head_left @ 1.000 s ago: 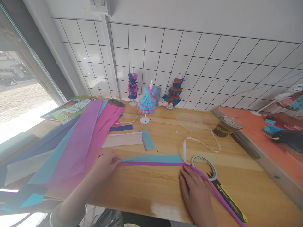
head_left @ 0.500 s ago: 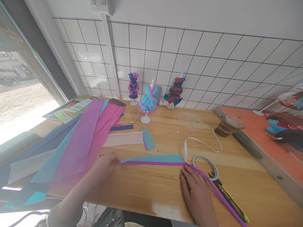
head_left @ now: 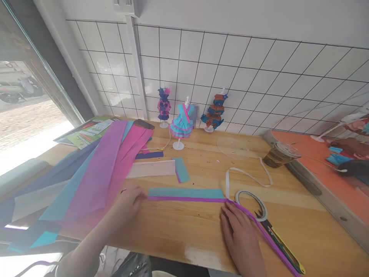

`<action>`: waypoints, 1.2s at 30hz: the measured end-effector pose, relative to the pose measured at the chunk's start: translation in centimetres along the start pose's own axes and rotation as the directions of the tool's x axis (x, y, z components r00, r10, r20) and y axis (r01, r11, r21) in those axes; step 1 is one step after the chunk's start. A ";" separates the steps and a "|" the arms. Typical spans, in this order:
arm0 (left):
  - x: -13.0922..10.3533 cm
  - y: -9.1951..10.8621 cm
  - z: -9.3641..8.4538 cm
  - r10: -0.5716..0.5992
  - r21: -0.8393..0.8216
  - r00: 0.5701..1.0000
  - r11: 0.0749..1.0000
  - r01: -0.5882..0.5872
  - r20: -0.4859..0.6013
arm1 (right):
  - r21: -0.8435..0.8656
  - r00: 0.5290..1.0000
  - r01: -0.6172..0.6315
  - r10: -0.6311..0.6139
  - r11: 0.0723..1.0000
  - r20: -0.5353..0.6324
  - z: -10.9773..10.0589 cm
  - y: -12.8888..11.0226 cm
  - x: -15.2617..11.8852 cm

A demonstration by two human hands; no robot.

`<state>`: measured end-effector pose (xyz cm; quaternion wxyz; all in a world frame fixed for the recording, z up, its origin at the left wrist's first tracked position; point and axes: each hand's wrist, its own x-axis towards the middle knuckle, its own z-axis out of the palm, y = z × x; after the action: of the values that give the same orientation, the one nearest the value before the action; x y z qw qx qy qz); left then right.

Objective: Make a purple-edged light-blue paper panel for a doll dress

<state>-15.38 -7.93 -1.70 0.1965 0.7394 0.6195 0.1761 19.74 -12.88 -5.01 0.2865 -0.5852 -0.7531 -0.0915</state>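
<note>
Left hand (head_left: 132,201) comes in low, thumb and fingertips drawn together right at the left end of the purple strip (head_left: 187,199) (whether they pinch it or just pin it is too small to tell). Over at the other end, the right hand (head_left: 242,235) lies palm down, fingers stretched out, their tips pressing on the strip just below the blue strip's right end. So the work runs straight between the two grips: purple along the near edge, blue strip (head_left: 186,193) flat on the wooden table (head_left: 173,231) directly behind it. Purple doesn't stop at the right hand, either; it carries on past the fingers, slanting down to the lower right.

Close beside that hand sits a roll of white tape (head_left: 263,211), with the dark tips of a yellow-edged tool (head_left: 283,245) touching it. A narrow white band (head_left: 227,181) curls away behind. Left of the left hand, a fan of coloured sheets (head_left: 115,165); farther back, the miniature blue dress (head_left: 182,125) stands upright.
</note>
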 end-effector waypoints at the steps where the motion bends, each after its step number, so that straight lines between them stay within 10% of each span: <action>1: 0.0 0.0 0.0 -0.002 -0.006 1.000 1.000 0.002 -0.005 | -0.001 1.000 0.001 -0.001 1.000 -0.003 0.0 0.0 0.0; 36: -0.8 2.1 -0.5 -0.126 -0.026 0.992 0.992 0.126 -0.024 | 0.003 1.000 -0.011 0.011 1.000 0.007 -0.2 -0.2 0.0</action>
<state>-13.99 -9.02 -0.27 0.2083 0.6940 0.6652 0.1804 19.59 -13.05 -4.82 0.2851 -0.5890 -0.7511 -0.0869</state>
